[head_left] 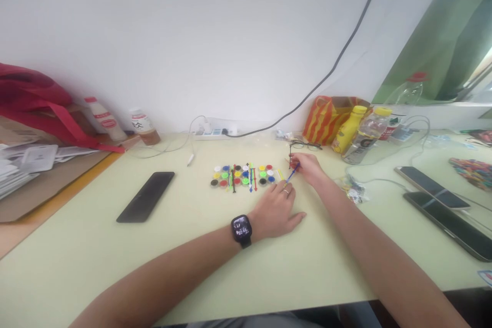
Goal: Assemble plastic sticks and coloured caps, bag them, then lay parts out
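Note:
My left hand (274, 210), with a watch on its wrist, lies palm down on the pale table (184, 277), thumb spread, fingertips near the right end of a group of small coloured discs (238, 174). Thin coloured sticks (251, 178) lie between the discs. A blue stick (293, 171) runs slantwise between my two hands. My right hand (307, 166) pinches its upper end. A dark stick (290, 157) stands out by the right fingertips; whether it is gripped too is unclear. Yellow sticks (281, 175) show just past the left fingertips.
A black phone (146, 197) lies at left, two more phones (449, 223) at right. Bottles (365, 136), a striped bag (325, 120) and glasses (306, 145) are at the back right. Two bottles (144, 128) and a power strip (211, 132) line the wall. Small bagged parts (354, 189) lie beside my right forearm.

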Available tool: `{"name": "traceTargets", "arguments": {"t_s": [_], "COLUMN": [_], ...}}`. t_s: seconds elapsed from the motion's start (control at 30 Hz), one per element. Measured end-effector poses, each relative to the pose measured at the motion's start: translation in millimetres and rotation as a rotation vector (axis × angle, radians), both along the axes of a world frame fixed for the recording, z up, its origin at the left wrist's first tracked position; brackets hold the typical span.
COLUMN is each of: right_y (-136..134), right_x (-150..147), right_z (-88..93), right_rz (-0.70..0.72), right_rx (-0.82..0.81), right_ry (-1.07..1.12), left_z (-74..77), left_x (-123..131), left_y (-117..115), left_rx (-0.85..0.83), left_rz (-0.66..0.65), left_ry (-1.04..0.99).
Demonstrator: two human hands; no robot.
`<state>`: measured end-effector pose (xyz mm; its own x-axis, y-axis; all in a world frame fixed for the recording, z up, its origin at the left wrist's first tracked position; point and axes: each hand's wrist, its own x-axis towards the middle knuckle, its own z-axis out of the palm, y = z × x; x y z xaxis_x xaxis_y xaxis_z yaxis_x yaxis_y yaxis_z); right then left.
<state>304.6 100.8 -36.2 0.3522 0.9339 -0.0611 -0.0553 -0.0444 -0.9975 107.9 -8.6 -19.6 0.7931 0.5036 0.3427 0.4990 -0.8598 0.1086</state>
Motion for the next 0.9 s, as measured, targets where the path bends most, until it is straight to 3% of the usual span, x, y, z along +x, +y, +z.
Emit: {"name": "traceTargets", "arguments": {"t_s": [0.3, 0.6, 0.8, 0.9], "right_y": [-3, -8, -22, -23], "right_x": [11, 35, 31, 25], "right_z": [4.6, 24.6, 33.2, 36.8], "right_rz": [0.148, 0.225, 0.503, 0.566], "right_rx": [0.048, 0.02, -0.08, -0.057], "right_ry": [-0.485, -0.909, -0.983, -0.974], "left_z": [-4.6, -2.4, -2.1, -2.9], "left_x": [-2, -2, -1, -1], "left_y": [0, -1, -1, 0], "left_rx": [0.005, -0.008, -0.008, -0.001], "left_rz": [0.037, 0.019, 0.014, 0.002], "left_ry": [-0.045, -0.06, -0.053, -0.055]}}
